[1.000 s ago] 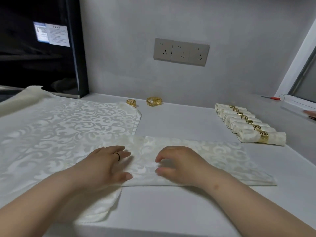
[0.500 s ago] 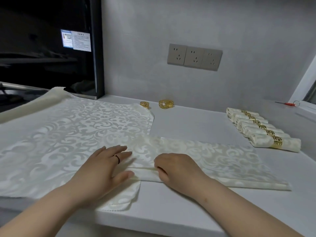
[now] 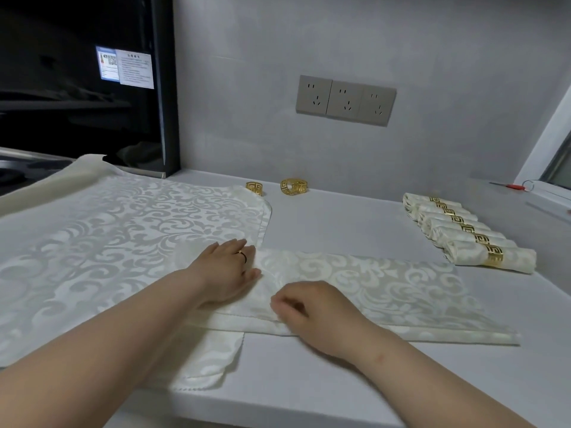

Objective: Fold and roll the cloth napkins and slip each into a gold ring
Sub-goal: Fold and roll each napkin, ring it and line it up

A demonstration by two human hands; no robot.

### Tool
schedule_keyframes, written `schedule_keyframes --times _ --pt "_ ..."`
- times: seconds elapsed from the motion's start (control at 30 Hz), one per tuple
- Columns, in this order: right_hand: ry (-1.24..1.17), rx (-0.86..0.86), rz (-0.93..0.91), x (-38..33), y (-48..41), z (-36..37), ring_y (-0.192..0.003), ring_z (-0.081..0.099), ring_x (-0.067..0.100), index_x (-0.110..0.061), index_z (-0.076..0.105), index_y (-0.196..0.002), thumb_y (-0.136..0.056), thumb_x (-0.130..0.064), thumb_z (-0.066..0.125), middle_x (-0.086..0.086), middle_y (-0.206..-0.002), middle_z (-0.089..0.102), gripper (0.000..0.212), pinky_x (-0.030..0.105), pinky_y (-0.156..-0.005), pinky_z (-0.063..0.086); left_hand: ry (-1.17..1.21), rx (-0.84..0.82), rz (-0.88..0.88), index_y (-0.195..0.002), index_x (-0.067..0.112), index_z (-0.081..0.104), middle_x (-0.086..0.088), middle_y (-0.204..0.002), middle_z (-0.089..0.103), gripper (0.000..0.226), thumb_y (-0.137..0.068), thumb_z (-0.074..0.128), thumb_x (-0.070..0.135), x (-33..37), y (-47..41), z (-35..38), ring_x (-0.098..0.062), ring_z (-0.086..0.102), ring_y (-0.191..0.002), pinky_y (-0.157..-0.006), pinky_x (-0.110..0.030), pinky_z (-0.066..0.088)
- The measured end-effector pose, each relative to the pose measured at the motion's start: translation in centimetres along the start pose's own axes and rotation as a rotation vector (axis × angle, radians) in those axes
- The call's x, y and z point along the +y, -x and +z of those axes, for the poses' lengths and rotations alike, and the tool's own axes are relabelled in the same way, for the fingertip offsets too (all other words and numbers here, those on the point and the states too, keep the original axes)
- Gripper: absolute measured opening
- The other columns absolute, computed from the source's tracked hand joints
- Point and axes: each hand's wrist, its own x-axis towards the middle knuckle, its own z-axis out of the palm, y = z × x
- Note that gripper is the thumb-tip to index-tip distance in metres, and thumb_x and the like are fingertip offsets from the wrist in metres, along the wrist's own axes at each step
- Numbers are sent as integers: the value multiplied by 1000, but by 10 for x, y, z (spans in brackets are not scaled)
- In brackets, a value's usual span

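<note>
The folded napkin [image 3: 370,282] lies near centre as a long strip, not yet rolled. The left hand [image 3: 225,273] presses flat on its left end and the right hand [image 3: 309,307] pinches its near edge. Finished ringed rolls [image 3: 463,234] sit at the right. Two gold rings [image 3: 293,186] and spread flat napkins [image 3: 108,236] remain.

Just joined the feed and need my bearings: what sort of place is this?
Probably a home kitchen: a grey worktop against a wall with a triple socket panel, what looks like a stove hob at far left, and a window frame at far right.
</note>
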Motion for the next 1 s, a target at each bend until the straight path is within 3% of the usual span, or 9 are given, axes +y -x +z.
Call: schedule_keyframes --times 0.1,0.23,0.37,0.63,0.73,0.83,0.9,0.97,1.0 --pt "-75 50 147 1 -25 -5 -108 55 15 -18 60 -113 -96 -26 40 -2 -116 62 27 23 -90 39 23 -19 -15 -148 16 8 -3 -157 0 55 -99 21 40 -4 -1 5 -14 -1 -144 -115 -31 1" --pt "37 -77 222 13 -57 7 -140 19 14 -18 32 -142 -100 -31 31 0 -152 25 44 25 -111 15 35 17 -16 -148 16 8 -1 -157 -1 54 -100 19 37 -4 -1 10 -12 -2 -144 -115 -29 0" --pt "223 -182 294 35 -56 13 -144 -3 13 -23 12 -148 -98 -46 25 -2 -157 -1 57 32 -116 -3 37 7 -40 -148 19 8 1 -157 -1 54 -100 19 39 -9 2 11 -11 -2 -143 -115 -30 0" --pt "311 -133 582 101 0 -30 -144 -3 13 -28 5 -147 -95 -54 22 -4 -157 -3 61 35 -116 -1 19 -34 -227 -148 18 7 2 -156 5 62 -96 21 50 -60 12 2 -15 5 -143 -115 -34 7" --pt "320 -121 596 105 5 -32 -144 -3 14 -27 5 -147 -95 -54 21 -3 -157 -3 61 34 -116 0 114 -13 -290 -146 13 16 0 -155 14 69 -93 38 51 -76 10 -7 -20 16 -141 -113 -32 18" --pt "320 -103 593 105 4 -30 -144 -3 14 -27 7 -147 -95 -54 21 -3 -157 -2 61 34 -116 1 312 -13 -392 -137 10 37 -4 -149 28 89 -65 57 59 -80 4 -18 -24 27 -136 -107 -32 28" --pt "317 -98 589 106 4 -30 -144 -3 13 -27 7 -147 -95 -54 21 -3 -157 -2 60 34 -116 0 466 -10 -451 -114 21 56 -5 -133 45 69 -55 55 55 -78 1 -24 -24 35 -128 -102 -30 33" --pt "308 -92 588 107 4 -30 -144 -3 13 -27 6 -147 -95 -54 21 -4 -157 -2 60 34 -116 0 596 7 -478 -85 24 59 -3 -115 54 33 -63 67 47 -76 -4 -28 -22 47 -112 -90 -28 40" --pt "303 -91 586 107 4 -30 -144 -4 13 -27 6 -147 -95 -54 21 -4 -157 -3 60 34 -116 0 614 -4 -467 -81 23 58 -2 -108 57 28 -63 70 41 -76 -6 -28 -20 51 -102 -83 -28 43"
